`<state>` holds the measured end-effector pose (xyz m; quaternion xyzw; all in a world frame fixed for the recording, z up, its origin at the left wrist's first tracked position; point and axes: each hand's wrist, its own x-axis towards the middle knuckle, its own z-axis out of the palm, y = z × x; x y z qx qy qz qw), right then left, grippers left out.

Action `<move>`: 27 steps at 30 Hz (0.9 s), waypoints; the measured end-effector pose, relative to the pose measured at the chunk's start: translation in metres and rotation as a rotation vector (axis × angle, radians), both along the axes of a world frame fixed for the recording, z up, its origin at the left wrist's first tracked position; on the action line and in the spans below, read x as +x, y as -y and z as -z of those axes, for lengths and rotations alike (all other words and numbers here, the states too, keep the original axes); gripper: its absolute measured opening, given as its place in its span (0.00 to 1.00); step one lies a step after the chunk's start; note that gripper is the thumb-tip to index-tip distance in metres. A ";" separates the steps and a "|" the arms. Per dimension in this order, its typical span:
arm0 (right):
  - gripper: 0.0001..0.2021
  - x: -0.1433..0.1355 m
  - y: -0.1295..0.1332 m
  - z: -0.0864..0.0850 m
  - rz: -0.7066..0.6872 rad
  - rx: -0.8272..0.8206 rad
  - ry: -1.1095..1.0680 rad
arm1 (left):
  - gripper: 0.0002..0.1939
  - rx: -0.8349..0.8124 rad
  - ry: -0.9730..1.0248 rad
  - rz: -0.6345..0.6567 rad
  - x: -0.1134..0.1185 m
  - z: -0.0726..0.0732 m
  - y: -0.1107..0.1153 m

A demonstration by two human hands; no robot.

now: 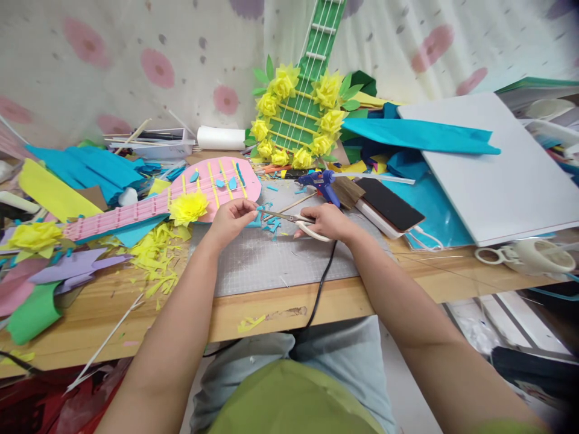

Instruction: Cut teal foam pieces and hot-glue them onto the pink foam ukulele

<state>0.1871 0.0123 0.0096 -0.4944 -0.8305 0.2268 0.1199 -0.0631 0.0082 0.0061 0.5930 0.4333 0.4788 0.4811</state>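
Observation:
My right hand [329, 220] is closed around the white handles of a pair of scissors [289, 217], whose blades point left toward my other hand. In a pinch, my left hand [231, 222] holds a small piece of blue paper [259, 211] at the blade tips. Blue scraps [272, 225] lie on the grey cutting mat [253, 271] under the blades. Just left of my left hand rests a pink paper guitar [136, 212] with yellow stripes, small blue pieces and a yellow paper flower [189, 208].
A green guitar [294, 114] ringed with yellow flowers stands at the back. Beyond my right hand are a blue glue gun [320, 182], a phone [389, 202] and a white board [506, 181]. Yellow scraps [156, 256] cover the left side; a black cable [324, 283] crosses the table's front edge.

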 end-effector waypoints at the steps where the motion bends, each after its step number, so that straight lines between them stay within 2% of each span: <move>1: 0.21 0.000 0.000 -0.001 0.001 -0.002 0.007 | 0.12 0.001 0.006 -0.002 0.000 0.000 0.000; 17: 0.22 -0.001 0.001 0.000 0.016 -0.008 0.004 | 0.16 0.006 -0.027 -0.018 0.001 0.001 0.000; 27: 0.21 0.000 -0.001 0.000 0.029 0.061 0.005 | 0.17 -0.026 0.025 -0.041 0.001 0.002 -0.001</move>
